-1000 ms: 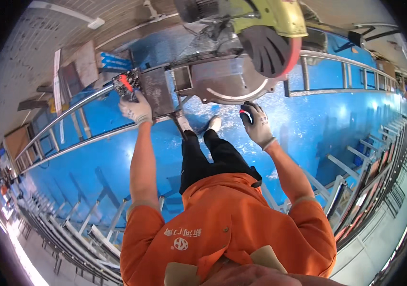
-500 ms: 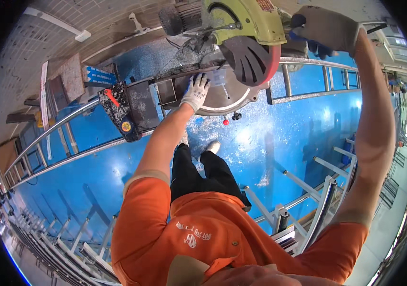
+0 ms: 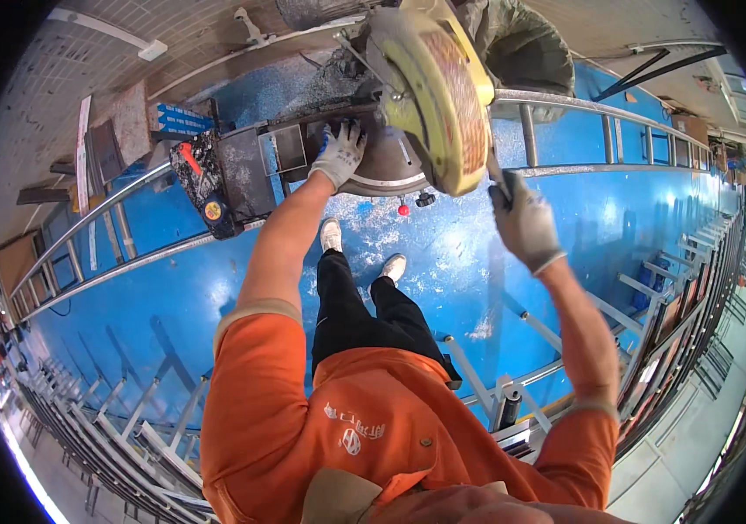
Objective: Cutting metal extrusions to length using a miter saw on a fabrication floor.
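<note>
Gloved left hand (image 3: 339, 153) lies flat, fingers spread, on the round base of the mitre saw (image 3: 390, 166), beside the yellow blade guard (image 3: 434, 92). Gloved right hand (image 3: 523, 220) is closed around the saw handle (image 3: 497, 179), just right of the guard. Metal ladder rails (image 3: 565, 100) run beyond both hands.

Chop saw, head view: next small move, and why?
Probably pull the saw head down onto the metal rail. The right hand grips its handle with the head raised; the left hand presses on the saw table beside the blade.
</note>
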